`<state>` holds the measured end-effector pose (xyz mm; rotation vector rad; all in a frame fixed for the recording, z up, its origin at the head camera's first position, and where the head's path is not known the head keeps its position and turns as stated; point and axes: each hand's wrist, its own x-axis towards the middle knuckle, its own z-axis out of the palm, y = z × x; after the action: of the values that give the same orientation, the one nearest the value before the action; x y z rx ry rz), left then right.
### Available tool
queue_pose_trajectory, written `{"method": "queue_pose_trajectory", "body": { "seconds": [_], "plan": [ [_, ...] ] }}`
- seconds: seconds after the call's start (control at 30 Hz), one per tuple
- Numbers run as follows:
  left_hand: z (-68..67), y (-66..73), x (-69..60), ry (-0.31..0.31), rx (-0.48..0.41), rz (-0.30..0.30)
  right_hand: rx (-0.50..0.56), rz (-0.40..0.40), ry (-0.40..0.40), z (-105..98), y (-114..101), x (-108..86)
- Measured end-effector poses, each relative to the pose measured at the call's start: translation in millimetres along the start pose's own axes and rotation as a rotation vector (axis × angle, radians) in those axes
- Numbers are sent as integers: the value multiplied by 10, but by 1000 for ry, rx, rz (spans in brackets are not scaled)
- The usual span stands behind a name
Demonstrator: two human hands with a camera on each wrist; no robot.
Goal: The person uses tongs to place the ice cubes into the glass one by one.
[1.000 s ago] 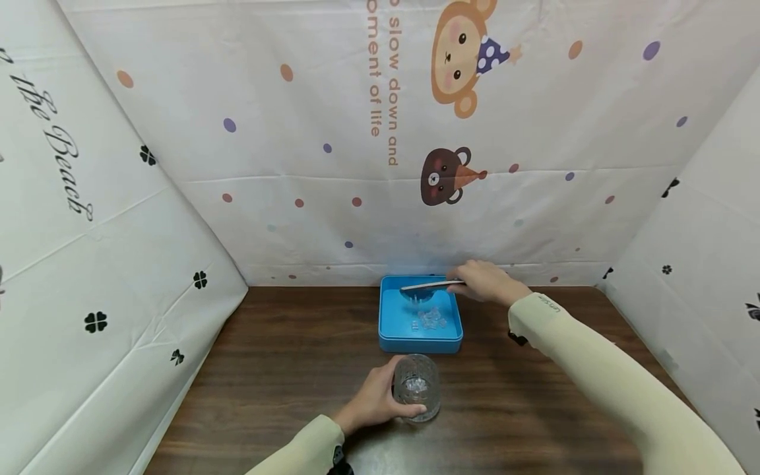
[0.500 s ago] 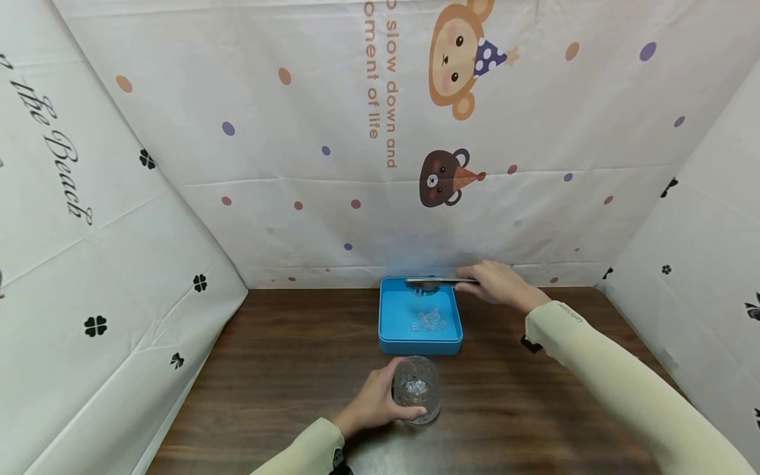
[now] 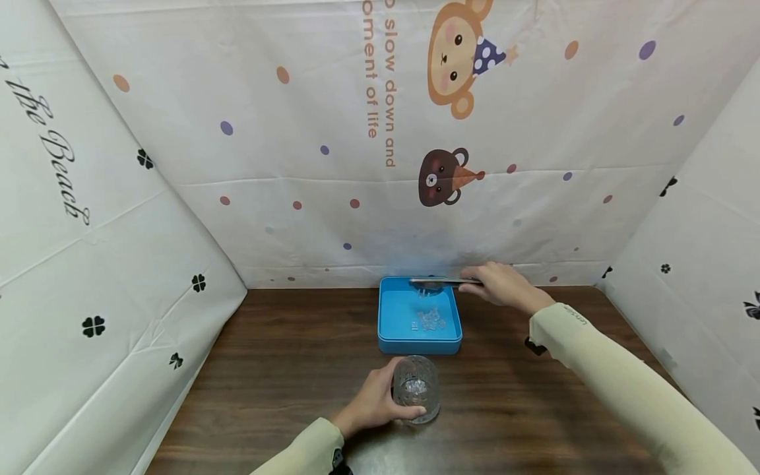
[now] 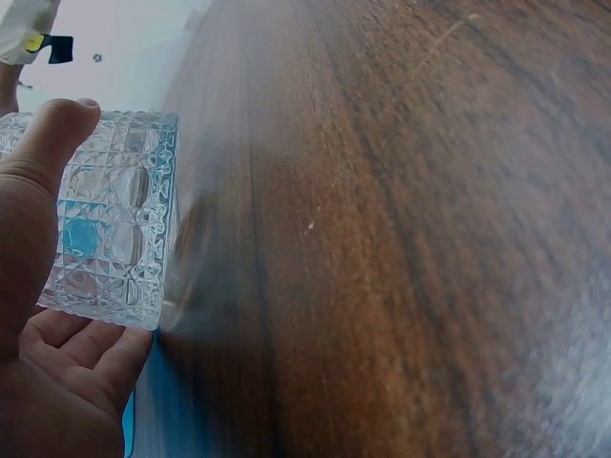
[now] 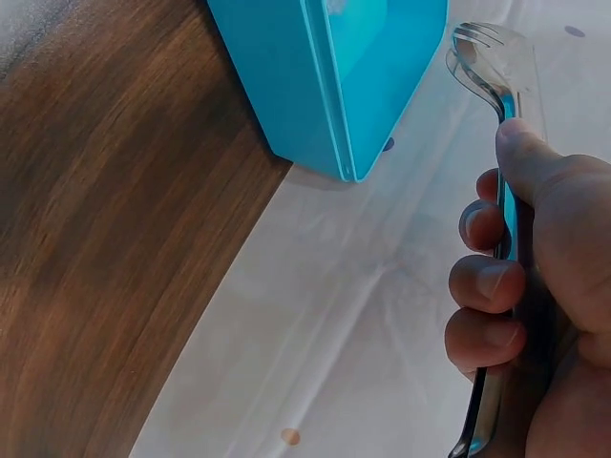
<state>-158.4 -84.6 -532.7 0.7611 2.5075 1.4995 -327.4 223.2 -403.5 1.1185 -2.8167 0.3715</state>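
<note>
In the head view, my left hand (image 3: 377, 399) grips a clear cut-glass tumbler (image 3: 432, 396) at the front of the blue tray (image 3: 420, 346). The left wrist view shows the tumbler (image 4: 115, 229) upright on the table, with my thumb on one side and fingers on the other. My right hand (image 3: 501, 285) holds metal serving tongs (image 3: 451, 281) over the tray's far right part. A forked end and a rounded end show on the tongs (image 5: 477, 57) in the right wrist view. Whether anything sits between them I cannot tell. Small clear cubes (image 3: 431, 320) lie in the tray.
The dark wooden table (image 3: 297, 356) spreads left and right of the tray. A white printed sheet (image 3: 332, 224) rises right behind the tray, and other white sheets (image 3: 136, 316) stand along both sides.
My right hand has moved right with the tongs, taking their tips toward the tray's far right part. The left hand and the tumbler stay in place.
</note>
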Motion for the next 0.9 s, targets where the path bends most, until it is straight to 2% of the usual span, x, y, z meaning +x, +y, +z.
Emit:
{"method": "queue_pose_trajectory", "body": {
  "seconds": [0.37, 0.6, 0.9],
  "plan": [
    [2, -5, -3, 0, -3, -12, -6, -14, -1, 32, -6, 0],
    [4, -12, -1, 0, 0, 0, -5, -20, -2, 19, -27, -22],
    [14, -12, 0, 9, 19, 20, -15, -68, 19, -23, -144, -116]
  ]
}}
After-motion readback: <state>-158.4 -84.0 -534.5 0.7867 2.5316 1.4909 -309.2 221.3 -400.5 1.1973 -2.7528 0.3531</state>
